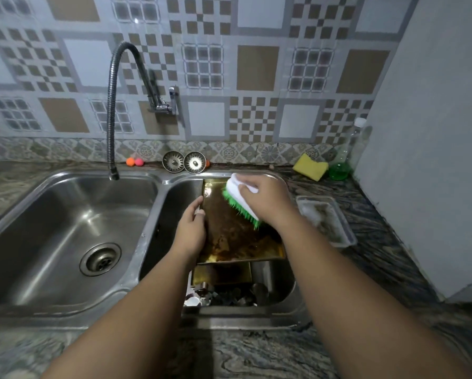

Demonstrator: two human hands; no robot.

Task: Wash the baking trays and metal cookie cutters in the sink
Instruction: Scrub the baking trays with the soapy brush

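A gold baking tray [230, 236], stained brown, lies tilted across the right sink basin [172, 203]. My left hand [192, 228] grips its left edge. My right hand [264, 201] holds a white scrub brush with green bristles [240, 203], whose bristles press on the tray's upper part. Under the tray lies a second gold tray [223, 273]. Several metal cookie cutters [223, 295] sit at the bottom of the basin. Another dirty tray [326, 220], silver, rests on the counter to the right.
The left basin [65, 228] has a drain and a flexible faucet [111, 110] hanging over it. Two sink strainers [184, 161] lean on the back ledge. A yellow sponge [310, 166] and a bottle with green liquid [347, 154] stand at the back right by a wall.
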